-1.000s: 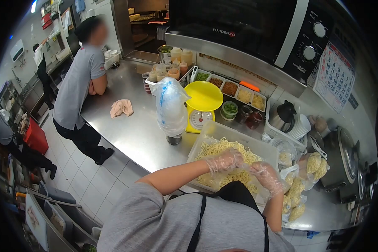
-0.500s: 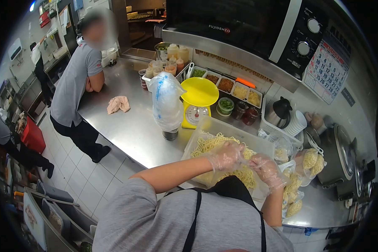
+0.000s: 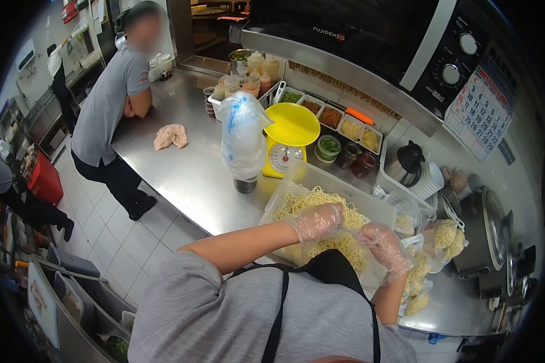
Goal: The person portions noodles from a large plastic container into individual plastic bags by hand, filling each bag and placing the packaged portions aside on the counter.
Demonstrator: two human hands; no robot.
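My left hand (image 3: pixel 320 221), in a clear plastic glove, is closed with its fingers pinched over the noodle tub. Close beside it, my right hand (image 3: pixel 384 243), gloved the same way, is also closed. A short stretch of clear plastic, which looks like the neck of a plastic bag (image 3: pixel 349 230), runs between my fingers; the rest is hard to make out. Beneath both hands, loose yellow noodles (image 3: pixel 312 198) lie in a translucent plastic tub (image 3: pixel 378 209). Several knotted bags of noodles (image 3: pixel 416 281) rest right of the tub.
Beyond the tub stands a yellow scale (image 3: pixel 286 156) beside a plastic-wrapped stack (image 3: pixel 243 136). Topping containers (image 3: pixel 330 117) line the wall below a microwave (image 3: pixel 345 42). A rice cooker (image 3: pixel 484 242) is at right. A person (image 3: pixel 112 109) leans on the steel counter (image 3: pixel 181 163), near a cloth (image 3: pixel 171 137).
My left hand has shifted slightly left and turned; my right hand stays almost in place. Both remain closed over the tub. The view has tilted a little.
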